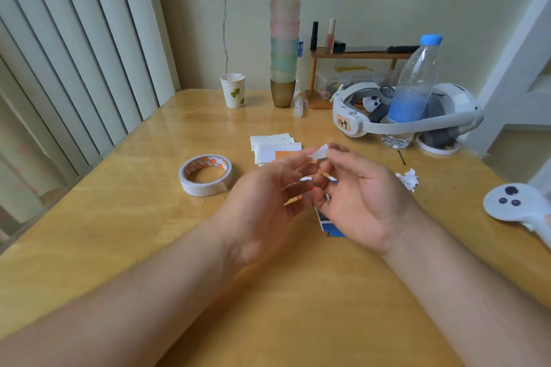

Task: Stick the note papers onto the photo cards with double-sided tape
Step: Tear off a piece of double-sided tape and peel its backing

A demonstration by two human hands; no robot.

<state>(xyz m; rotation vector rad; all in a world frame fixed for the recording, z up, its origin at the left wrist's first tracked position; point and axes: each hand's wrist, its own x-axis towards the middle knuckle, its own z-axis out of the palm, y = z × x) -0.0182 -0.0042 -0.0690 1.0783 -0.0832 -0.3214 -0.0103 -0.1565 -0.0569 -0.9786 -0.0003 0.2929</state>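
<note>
Both my hands hover over the middle of the wooden table (125, 247). A small white piece of tape (320, 153) is pinched between the fingertips of my left hand (268, 197) and my right hand (360, 197). Under my hands lies a photo card (329, 225) with a blue picture, mostly hidden by them. Beyond my fingers, a small stack of note papers (272, 144) lies flat. The roll of double-sided tape (205, 174) rests on the table to the left of my left hand.
Crumpled white tape backing (408, 178) lies right of my right hand. A water bottle (413, 92), a white headset (402, 112), a controller (515, 202), a paper cup (234, 91) and a tall stack of cups (284, 33) stand around. Vertical blinds (74, 53) line the left.
</note>
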